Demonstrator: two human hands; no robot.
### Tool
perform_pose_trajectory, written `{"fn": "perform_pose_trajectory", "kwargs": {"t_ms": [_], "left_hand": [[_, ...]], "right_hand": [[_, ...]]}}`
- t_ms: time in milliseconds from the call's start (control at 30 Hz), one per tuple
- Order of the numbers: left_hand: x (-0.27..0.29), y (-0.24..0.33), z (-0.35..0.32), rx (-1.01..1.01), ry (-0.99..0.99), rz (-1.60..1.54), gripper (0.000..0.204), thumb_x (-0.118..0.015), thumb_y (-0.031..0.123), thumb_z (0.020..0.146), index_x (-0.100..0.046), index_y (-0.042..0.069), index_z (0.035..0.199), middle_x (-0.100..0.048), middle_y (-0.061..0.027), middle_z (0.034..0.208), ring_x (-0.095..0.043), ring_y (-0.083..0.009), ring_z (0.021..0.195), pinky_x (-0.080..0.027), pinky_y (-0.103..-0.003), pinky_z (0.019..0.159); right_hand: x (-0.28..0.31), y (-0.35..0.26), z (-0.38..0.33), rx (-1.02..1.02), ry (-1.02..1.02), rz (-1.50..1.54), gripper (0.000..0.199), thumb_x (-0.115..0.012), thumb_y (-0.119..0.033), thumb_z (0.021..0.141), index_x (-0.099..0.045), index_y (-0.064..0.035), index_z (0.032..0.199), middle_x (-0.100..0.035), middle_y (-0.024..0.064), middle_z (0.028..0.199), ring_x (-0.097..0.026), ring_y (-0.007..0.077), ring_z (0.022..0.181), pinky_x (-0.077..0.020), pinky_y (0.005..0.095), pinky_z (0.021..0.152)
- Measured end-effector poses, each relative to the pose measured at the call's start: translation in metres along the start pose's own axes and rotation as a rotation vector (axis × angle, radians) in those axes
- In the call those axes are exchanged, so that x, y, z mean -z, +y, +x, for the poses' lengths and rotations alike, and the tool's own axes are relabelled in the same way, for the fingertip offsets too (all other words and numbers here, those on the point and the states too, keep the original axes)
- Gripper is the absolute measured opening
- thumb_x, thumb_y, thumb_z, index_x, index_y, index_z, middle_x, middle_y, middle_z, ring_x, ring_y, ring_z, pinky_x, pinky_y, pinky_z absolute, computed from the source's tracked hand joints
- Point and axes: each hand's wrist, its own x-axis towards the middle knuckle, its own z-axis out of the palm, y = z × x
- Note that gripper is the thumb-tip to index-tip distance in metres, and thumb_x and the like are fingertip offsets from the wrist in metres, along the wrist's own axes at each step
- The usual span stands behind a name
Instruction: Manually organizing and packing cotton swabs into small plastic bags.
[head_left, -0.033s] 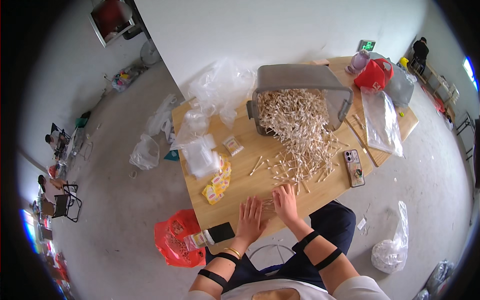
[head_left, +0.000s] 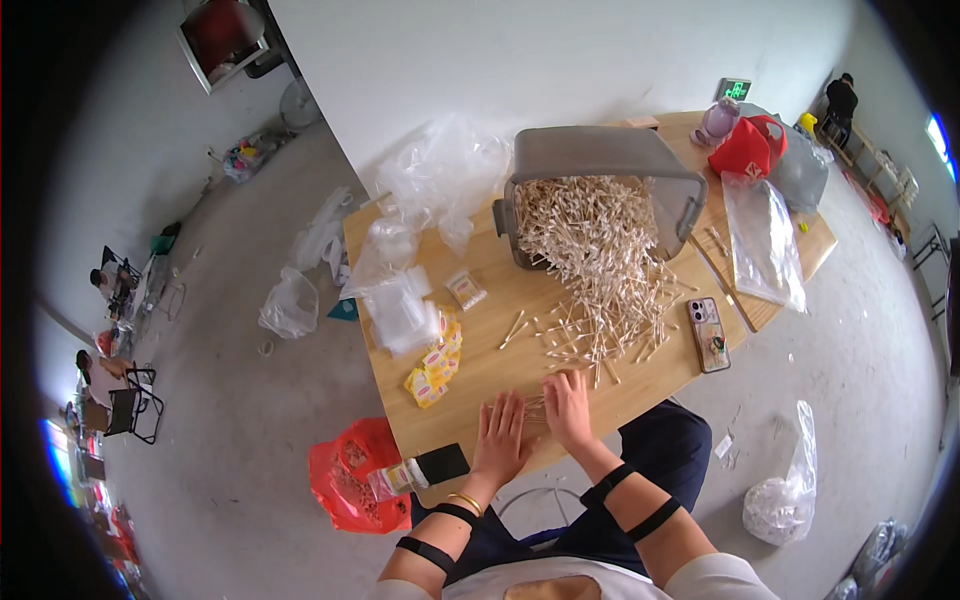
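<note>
Cotton swabs lie in a small bunch on the wooden table near its front edge, between my two hands. My left hand rests flat on the table, fingers stretched out, at the left end of the bunch. At the other end, my right hand has its fingers bent and close together against the swabs; its fingertips partly hide them. Beyond my hands, a large heap of loose cotton swabs spills from a grey plastic bin lying on its side.
Left on the table are clear plastic bags, yellow printed packets and a filled packet. A black pad sits at the front left corner, beside a red bag. A phone lies at the right.
</note>
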Motion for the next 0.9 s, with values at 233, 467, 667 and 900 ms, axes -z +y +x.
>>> {"fn": "perform_pose_trajectory", "kwargs": {"t_ms": [233, 467, 667, 900], "left_hand": [[-0.005, -0.004, 0.0, 0.015, 0.025, -0.042, 0.083, -0.062, 0.04, 0.092, -0.028, -0.005, 0.154, -0.032, -0.0234, 0.159, -0.025, -0.0387, 0.151, -0.019, -0.057, 0.123], [-0.002, 0.004, 0.002, 0.017, 0.063, -0.094, 0.086, -0.064, 0.04, 0.091, -0.027, -0.005, 0.154, -0.03, -0.0228, 0.159, -0.027, -0.0393, 0.15, -0.022, -0.056, 0.123], [-0.002, 0.001, -0.003, 0.056, 0.057, -0.105, 0.09, -0.063, 0.04, 0.09, -0.022, -0.006, 0.156, -0.023, -0.0257, 0.162, -0.023, -0.0433, 0.151, -0.019, -0.057, 0.123], [-0.002, -0.002, -0.002, 0.061, 0.035, -0.021, 0.095, -0.062, 0.043, 0.09, -0.019, -0.01, 0.155, -0.022, -0.0289, 0.162, -0.019, -0.0447, 0.152, -0.016, -0.058, 0.123]], "right_hand": [[-0.034, -0.022, 0.011, 0.059, -0.057, 0.191, 0.026, -0.056, -0.001, 0.088, -0.06, -0.0021, 0.113, -0.054, 0.0225, 0.12, -0.05, 0.0426, 0.115, -0.0419, 0.0471, 0.102], [-0.038, 0.016, 0.118, 0.469, 0.003, -0.505, 0.03, -0.063, -0.009, 0.079, -0.066, -0.0085, 0.11, -0.057, 0.011, 0.114, -0.05, 0.0323, 0.12, -0.0417, 0.0462, 0.103], [-0.047, 0.007, 0.101, 0.226, -0.37, -0.45, 0.014, -0.074, -0.014, 0.076, -0.069, -0.011, 0.089, -0.056, 0.0097, 0.111, -0.049, 0.0311, 0.116, -0.0422, 0.0433, 0.099], [-0.01, 0.002, 0.047, 0.191, -0.304, -0.245, 0.016, -0.075, -0.016, 0.075, -0.068, -0.014, 0.09, -0.057, 0.0079, 0.107, -0.051, 0.0304, 0.11, -0.0418, 0.0432, 0.094]]}}
